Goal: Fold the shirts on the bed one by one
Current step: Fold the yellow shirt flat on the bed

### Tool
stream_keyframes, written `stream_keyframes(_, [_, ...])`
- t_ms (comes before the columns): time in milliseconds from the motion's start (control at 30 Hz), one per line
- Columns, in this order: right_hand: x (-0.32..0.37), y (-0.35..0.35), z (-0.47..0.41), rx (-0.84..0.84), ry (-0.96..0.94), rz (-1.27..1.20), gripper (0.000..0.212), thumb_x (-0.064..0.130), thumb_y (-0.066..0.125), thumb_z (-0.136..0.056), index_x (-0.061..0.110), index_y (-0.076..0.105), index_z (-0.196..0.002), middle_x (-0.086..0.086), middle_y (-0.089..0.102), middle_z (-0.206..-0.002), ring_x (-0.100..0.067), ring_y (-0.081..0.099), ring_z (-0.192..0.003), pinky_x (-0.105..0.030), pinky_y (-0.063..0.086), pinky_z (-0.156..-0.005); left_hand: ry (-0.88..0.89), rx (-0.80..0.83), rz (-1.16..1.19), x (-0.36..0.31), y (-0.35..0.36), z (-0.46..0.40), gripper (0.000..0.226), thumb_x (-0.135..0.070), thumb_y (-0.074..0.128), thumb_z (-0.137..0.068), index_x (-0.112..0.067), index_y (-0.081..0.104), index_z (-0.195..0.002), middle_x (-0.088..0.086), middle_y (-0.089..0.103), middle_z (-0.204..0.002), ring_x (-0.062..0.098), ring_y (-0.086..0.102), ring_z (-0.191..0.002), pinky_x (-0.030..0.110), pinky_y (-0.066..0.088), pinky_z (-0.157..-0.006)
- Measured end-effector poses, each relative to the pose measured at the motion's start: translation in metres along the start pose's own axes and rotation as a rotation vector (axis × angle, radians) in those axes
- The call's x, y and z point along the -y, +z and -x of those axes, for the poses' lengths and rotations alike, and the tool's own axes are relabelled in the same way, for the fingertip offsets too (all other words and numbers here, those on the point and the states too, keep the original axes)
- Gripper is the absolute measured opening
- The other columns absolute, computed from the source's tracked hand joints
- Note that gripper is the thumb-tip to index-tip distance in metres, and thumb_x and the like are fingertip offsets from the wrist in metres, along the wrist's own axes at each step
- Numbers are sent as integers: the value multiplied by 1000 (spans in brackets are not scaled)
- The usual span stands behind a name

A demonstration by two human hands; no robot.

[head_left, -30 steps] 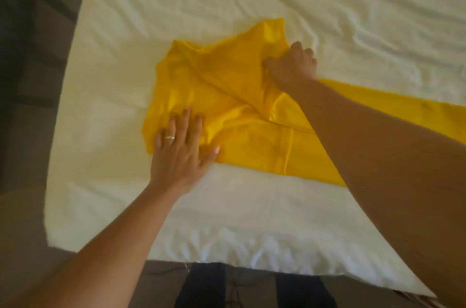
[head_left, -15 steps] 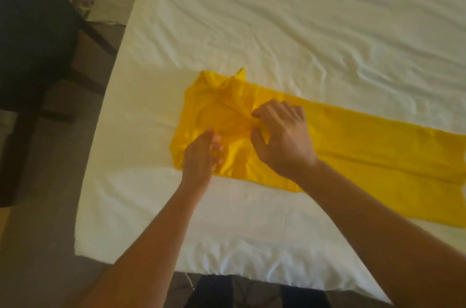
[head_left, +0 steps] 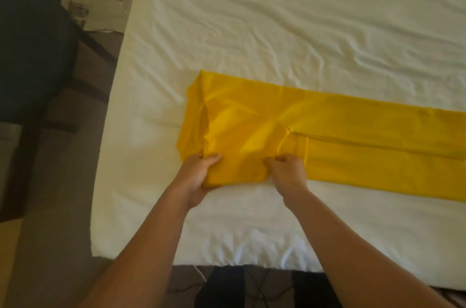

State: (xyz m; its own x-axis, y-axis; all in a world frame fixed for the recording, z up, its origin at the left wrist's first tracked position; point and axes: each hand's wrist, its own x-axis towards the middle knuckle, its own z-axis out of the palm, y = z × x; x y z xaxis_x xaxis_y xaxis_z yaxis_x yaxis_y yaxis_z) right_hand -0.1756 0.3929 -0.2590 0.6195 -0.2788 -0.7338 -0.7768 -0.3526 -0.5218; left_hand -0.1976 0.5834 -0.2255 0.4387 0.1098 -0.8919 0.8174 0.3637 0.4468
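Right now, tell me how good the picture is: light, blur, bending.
Head view: soft, even light, no glare; the shirt and both hands, left and right, look slightly soft; the bed edge bows from the wide lens; the chair is dark, without detail.

Cloth on cloth, all matt.
You are looking at a smooth yellow shirt [head_left: 327, 131] in soft cloth, lying on a wrinkled white bed sheet [head_left: 277, 30].

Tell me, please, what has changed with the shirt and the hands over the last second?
Both hands came back from the middle of the shirt to its near edge. The left hand now grips the near left corner, and the right hand pinches the folded edge beside it. The raised sleeve now lies flat. The shirt remains a long strip on the bed.
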Motion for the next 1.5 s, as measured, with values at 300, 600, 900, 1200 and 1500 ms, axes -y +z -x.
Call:
stream_keyframes(300, [-20, -11, 33, -102, -582, 592, 24, 31, 63, -84, 18, 46, -73, -2, 51, -76, -29, 49, -74, -36, 33, -57, 20, -208, -227, 31, -16, 12, 14, -24, 63, -99, -13, 66, -108, 15, 73, -91, 22, 70, -54, 30, 55, -51])
stream_keyframes(600, [13, 37, 29, -103, -1015, 618, 33, 30, 66, -75, 16, 67, -104, -6, 66, -97, -36, 60, -87, -41, 46, -67, 388, -75, -521, -24, 9, 39, 41, -34, 69, -92, -15, 55, -59, 1, 44, -53, 18, 39, -54, 35, 30, -60])
stream_keyframes(900, [79, -29, -39, -13, -319, -272, 21, 26, 68, -82, 6, 69, -86, -6, 63, -76, -17, 53, -71, -38, 44, -61, 756, -123, -1199, -102, 25, -32, 68, -58, 66, -73, -36, 56, -137, -7, 56, -142, 26, 43, -133, 40, 35, -109])
stream_keyframes(1200, [79, -53, -98, -18, -214, -89, 22, 11, 64, -88, 16, 53, -70, -2, 38, -58, -14, 33, -52, -27, 22, -45, 650, -137, -1780, -138, 23, -86, 50, -69, 54, -90, -42, 57, -132, -5, 54, -138, 31, 33, -141, 49, 23, -104])
stream_keyframes(1500, [80, -58, -118, -39, -229, -21, 19, 16, 62, -92, 17, 54, -75, -1, 50, -60, -18, 44, -55, -31, 34, -52, 678, -156, -1403, -164, 22, -107, 26, -62, 55, -95, -36, 59, -96, -14, 58, -93, 20, 55, -116, 47, 20, -102])
